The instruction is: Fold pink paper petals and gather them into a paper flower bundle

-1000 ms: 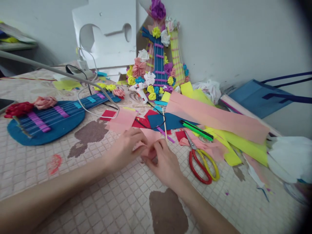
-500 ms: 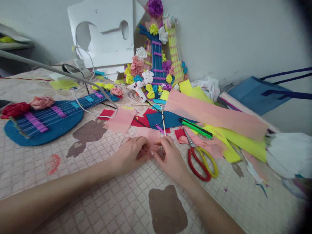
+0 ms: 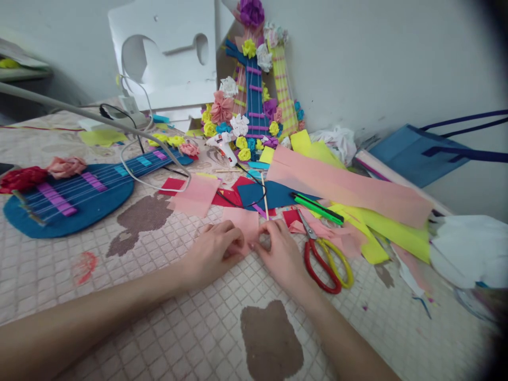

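Pinching the near edge of the small pale pink paper square [image 3: 243, 221] at the centre of the frame, your left hand [image 3: 212, 255] and right hand [image 3: 281, 255] each close thumb and fingertips narrowly on it, low over the tiled tabletop [image 3: 190, 328]. Only that edge looks worked. The rest lies flat, so I judge the shaping barely begun. Red-and-yellow-handled scissors [image 3: 327, 262] lie just right of your right hand, and finished crumpled paper flowers [image 3: 222, 108] sit at upper centre.
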`<act>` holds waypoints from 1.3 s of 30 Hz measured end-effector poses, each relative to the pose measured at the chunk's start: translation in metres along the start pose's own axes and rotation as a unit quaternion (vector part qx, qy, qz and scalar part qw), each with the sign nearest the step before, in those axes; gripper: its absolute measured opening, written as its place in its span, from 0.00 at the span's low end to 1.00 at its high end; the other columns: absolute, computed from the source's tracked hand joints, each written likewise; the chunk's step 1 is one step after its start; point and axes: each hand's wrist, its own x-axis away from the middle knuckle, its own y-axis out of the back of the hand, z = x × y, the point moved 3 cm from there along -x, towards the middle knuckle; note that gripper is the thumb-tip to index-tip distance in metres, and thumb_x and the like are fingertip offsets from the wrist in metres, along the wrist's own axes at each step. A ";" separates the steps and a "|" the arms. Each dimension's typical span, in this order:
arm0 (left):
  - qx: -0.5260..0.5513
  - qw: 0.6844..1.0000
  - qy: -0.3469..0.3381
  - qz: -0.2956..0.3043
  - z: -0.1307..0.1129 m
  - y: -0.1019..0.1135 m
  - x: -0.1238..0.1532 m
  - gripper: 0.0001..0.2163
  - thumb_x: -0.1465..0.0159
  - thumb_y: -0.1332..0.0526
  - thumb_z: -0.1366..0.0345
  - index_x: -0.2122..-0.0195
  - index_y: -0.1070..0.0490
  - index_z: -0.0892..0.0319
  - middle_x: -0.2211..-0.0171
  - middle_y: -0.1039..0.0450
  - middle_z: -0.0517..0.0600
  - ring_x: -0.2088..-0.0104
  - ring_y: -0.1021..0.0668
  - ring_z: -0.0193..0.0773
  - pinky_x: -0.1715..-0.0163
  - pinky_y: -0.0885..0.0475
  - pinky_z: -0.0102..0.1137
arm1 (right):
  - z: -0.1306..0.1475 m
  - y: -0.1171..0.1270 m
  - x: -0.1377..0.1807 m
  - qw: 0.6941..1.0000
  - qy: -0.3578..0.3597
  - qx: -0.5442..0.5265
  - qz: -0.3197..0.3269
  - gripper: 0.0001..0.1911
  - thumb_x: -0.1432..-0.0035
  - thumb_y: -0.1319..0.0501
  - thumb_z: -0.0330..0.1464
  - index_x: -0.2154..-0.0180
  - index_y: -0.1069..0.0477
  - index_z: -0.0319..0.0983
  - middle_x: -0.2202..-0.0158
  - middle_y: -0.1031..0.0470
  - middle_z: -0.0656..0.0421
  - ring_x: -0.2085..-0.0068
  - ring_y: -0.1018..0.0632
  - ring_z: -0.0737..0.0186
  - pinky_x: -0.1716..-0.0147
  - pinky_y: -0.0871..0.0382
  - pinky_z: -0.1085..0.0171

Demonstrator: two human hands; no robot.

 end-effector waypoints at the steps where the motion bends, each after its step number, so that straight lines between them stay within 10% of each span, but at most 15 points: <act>1: 0.001 1.000 0.002 0.003 0.001 0.000 0.000 0.04 0.42 0.41 0.70 0.65 0.34 0.57 0.63 0.31 0.48 0.61 0.27 0.40 0.61 0.37 0.37 | -0.005 0.001 -0.001 1.000 -0.004 0.004 -0.011 0.07 0.47 0.40 0.29 0.65 0.37 0.41 0.63 0.34 0.57 0.62 0.28 0.57 0.65 0.32 0.59; 26: 0.152 0.979 -0.008 -0.139 0.013 0.015 -0.001 0.05 0.44 0.45 0.76 0.70 0.34 0.60 0.70 0.32 0.47 0.68 0.29 0.33 0.70 0.34 0.28 | 0.012 -0.005 0.003 0.994 0.043 -0.090 0.052 0.03 0.43 0.44 0.27 0.65 0.35 0.41 0.65 0.30 0.59 0.65 0.27 0.62 0.66 0.35 0.64; 39: 0.002 1.000 0.000 -0.030 0.008 0.008 0.002 0.02 0.43 0.41 0.70 0.69 0.34 0.59 0.69 0.30 0.48 0.66 0.28 0.38 0.63 0.37 0.34 | 0.017 -0.009 0.003 0.997 0.042 -0.042 0.051 0.05 0.44 0.40 0.30 0.64 0.36 0.41 0.63 0.31 0.59 0.63 0.26 0.60 0.64 0.32 0.61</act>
